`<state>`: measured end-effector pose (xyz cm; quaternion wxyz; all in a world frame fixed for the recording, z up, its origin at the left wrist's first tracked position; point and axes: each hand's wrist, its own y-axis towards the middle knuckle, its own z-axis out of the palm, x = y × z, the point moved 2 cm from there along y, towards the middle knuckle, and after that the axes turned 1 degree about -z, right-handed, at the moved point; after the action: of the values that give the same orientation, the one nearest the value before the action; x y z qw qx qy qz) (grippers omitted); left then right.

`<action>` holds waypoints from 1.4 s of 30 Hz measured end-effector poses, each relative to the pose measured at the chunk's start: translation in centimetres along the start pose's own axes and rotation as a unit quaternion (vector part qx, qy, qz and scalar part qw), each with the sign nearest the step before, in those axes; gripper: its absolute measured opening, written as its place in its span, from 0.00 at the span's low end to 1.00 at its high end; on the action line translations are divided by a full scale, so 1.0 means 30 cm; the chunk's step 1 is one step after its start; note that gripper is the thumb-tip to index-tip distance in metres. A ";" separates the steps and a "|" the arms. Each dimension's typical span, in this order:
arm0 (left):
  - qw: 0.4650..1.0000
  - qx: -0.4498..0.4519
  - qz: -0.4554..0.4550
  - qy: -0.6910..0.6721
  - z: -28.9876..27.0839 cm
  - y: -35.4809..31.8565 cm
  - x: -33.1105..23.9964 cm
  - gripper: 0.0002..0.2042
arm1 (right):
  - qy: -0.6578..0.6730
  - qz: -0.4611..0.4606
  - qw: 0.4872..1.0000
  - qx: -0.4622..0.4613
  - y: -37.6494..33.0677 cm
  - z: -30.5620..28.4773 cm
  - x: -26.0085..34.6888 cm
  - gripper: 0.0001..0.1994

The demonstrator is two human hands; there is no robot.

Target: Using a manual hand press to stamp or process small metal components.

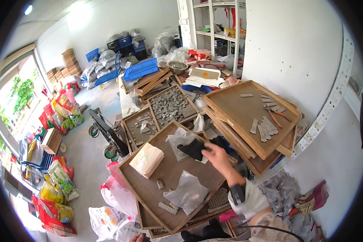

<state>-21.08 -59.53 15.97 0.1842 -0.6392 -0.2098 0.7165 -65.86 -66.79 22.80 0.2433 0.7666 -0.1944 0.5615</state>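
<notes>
My right hand (217, 156) reaches over a wooden tray (145, 192) and pinches the edge of a piece of black cloth (192, 150). The cloth lies partly over a clear plastic bag (176, 142). Only a bit of my left hand (140, 238) shows at the lower edge; what its fingers do is hidden. On the same tray are a stack of pale paper (147, 159), a second clear plastic bag (187, 191), a small grey block (160, 184) and a short strip of grey metal pieces (167, 208).
Right of it, stacked trays (230, 101) carry metal strips (266, 128) and orange-handled pliers (277, 117). Beyond lies a tray of small grey parts (171, 105). A black trolley (109, 135) stands at the left, plastic bags (113, 220) at the front left.
</notes>
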 end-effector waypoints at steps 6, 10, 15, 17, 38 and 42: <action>1.000 0.001 -0.001 0.007 0.059 -0.031 0.041 0.12 | -0.310 -0.121 0.941 0.062 0.121 0.059 -0.176 0.15; 0.999 -0.052 -0.011 0.003 0.013 -0.046 0.091 0.13 | -0.293 -0.129 0.935 0.153 -0.064 0.067 -0.085 0.15; 0.999 -0.047 -0.005 -0.026 0.083 -0.026 0.066 0.14 | -0.279 -0.096 0.943 0.153 -0.079 0.029 -0.137 0.15; 0.999 -0.029 0.002 -0.013 0.122 -0.028 0.051 0.14 | -0.208 -0.119 0.966 0.099 -0.074 0.028 -0.132 0.16; 0.997 0.051 0.062 0.004 0.225 0.058 0.003 0.12 | 0.021 0.093 0.979 -0.180 -0.478 -0.545 -0.282 0.06; 0.993 0.080 0.084 0.030 0.247 0.056 -0.005 0.12 | -0.017 0.110 0.966 -0.235 -0.560 -0.599 -0.187 0.08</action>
<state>-28.41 -61.52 15.90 0.1802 -0.6592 -0.0916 0.7243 -71.67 -42.48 19.35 0.3497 0.6712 -0.4081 0.5106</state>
